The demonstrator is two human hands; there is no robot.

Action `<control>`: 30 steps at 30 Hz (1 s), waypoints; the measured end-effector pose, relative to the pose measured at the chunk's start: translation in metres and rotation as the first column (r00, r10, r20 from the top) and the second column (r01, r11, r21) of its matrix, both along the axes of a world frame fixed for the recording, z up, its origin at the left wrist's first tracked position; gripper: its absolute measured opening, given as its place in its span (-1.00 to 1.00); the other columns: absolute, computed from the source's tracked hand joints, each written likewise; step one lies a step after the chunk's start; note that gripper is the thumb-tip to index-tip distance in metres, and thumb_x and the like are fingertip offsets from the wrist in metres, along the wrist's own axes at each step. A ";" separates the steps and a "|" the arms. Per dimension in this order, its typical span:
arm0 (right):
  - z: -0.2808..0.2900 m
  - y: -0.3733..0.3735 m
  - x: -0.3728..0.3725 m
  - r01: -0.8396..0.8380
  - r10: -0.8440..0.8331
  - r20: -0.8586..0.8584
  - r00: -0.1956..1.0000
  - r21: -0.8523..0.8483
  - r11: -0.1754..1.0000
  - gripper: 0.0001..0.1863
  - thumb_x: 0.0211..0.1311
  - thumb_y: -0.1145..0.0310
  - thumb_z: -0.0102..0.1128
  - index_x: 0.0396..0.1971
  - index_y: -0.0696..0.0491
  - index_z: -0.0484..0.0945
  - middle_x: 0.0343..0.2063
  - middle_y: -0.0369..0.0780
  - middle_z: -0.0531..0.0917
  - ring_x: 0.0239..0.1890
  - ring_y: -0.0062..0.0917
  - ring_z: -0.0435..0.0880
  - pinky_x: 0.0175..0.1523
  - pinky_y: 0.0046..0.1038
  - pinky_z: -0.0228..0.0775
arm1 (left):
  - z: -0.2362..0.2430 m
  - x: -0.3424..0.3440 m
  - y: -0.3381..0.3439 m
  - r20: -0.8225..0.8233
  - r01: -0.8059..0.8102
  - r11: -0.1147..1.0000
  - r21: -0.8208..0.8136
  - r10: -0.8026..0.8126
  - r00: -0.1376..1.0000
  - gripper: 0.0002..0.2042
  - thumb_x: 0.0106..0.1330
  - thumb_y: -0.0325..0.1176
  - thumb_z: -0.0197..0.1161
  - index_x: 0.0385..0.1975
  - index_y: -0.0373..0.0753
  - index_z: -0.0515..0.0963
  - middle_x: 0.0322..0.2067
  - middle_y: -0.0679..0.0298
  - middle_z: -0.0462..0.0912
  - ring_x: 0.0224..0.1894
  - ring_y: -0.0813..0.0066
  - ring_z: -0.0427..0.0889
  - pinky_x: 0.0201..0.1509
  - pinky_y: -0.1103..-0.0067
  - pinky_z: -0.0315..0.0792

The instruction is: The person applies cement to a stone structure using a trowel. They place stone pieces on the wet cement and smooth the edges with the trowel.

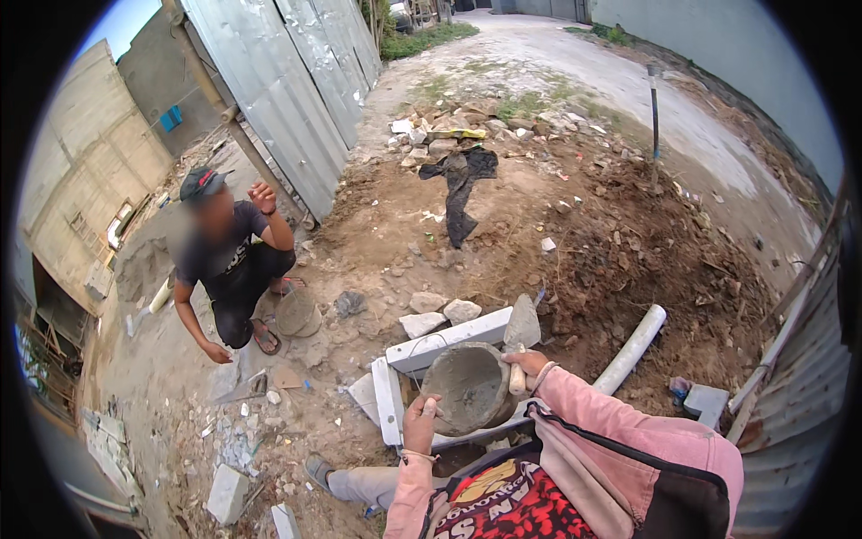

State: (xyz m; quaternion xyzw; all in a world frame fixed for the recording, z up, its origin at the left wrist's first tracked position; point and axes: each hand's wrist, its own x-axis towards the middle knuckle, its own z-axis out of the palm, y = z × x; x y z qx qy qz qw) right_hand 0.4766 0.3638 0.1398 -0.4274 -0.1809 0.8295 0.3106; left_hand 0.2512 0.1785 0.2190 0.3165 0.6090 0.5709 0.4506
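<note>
A round, cement-caked grey bucket (449, 366) is tipped so that its inside faces me, smeared with grey mortar. Its near-left rim is gripped by my left hand (419, 424), thumb on the inner side. At the bucket's right edge, my right hand (532, 365) is closed around a trowel (522, 325). The trowel's pale handle points down along the bucket's side, and its mortar-coated blade points away from me. Whether the right fingers also grip the bucket is hidden. Below the bucket lies a rectangular frame of white beams (449, 342), partly covered by it.
A person in dark clothes and a cap (235, 251) squats at the left, one hand raised, beside another grey bucket (296, 313). Stones (422, 323) lie beyond the frame. A white pipe (631, 349) and dug soil (669, 260) are at the right. Corrugated sheets (292, 90) stand behind.
</note>
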 end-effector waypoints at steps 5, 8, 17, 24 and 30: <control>0.082 -0.024 -0.035 -0.075 0.016 0.178 0.984 0.333 0.940 -0.68 -0.03 0.63 0.29 -0.24 0.22 0.42 -0.42 -0.14 0.59 -0.43 -0.39 0.66 -0.35 -0.33 0.56 | -0.030 -0.018 -0.020 0.152 -0.376 0.925 -0.060 0.381 0.912 -0.87 0.36 -0.31 0.16 -0.28 -0.21 0.58 -0.63 0.42 0.53 -0.58 0.69 0.44 -0.45 0.68 0.31; 0.106 -0.031 -0.046 -0.107 0.059 0.118 0.991 0.455 0.884 -0.52 -0.07 0.61 0.32 -0.11 0.18 0.33 -0.30 -0.18 0.53 -0.31 -0.45 0.62 -0.19 -0.36 0.54 | -0.076 -0.050 -0.030 0.136 -0.469 0.858 -0.208 0.501 0.855 -0.82 0.33 -0.24 0.16 -0.19 -0.16 0.55 -0.49 0.33 0.57 -0.47 0.57 0.50 -0.37 0.57 0.38; 0.161 -0.037 -0.040 -0.067 0.101 -0.048 0.994 0.471 0.879 -0.42 -0.05 0.57 0.31 0.03 0.15 0.31 -0.22 -0.21 0.52 -0.22 -0.50 0.59 -0.08 -0.44 0.49 | -0.036 -0.006 -0.018 0.823 -0.418 0.891 0.178 0.098 0.560 -0.46 0.27 -0.06 0.12 0.17 -0.24 0.35 0.11 0.17 0.47 0.16 0.20 0.42 0.25 0.30 0.27; 0.063 0.008 0.005 -0.334 -0.100 0.475 0.874 0.739 0.585 -0.43 0.07 0.40 0.29 0.10 0.14 0.31 -0.13 -0.11 0.54 -0.21 -0.48 0.60 -0.15 -0.43 0.49 | -0.034 -0.008 -0.005 0.771 -0.503 0.830 0.241 0.151 0.619 -0.52 0.21 -0.22 0.06 0.16 -0.19 0.37 0.07 0.16 0.49 0.13 0.20 0.45 0.26 0.26 0.30; 0.177 -0.011 0.052 -0.791 -0.224 0.796 0.562 0.596 0.135 -0.35 0.04 0.25 0.27 0.15 0.09 0.27 -0.17 0.11 0.60 -0.08 0.01 0.59 0.00 -0.21 0.43 | 0.043 -0.032 -0.001 0.551 -0.489 0.804 0.338 0.252 0.795 -0.52 0.13 -0.51 0.11 0.14 -0.25 0.38 -0.03 0.21 0.55 0.00 0.33 0.54 0.14 0.41 0.41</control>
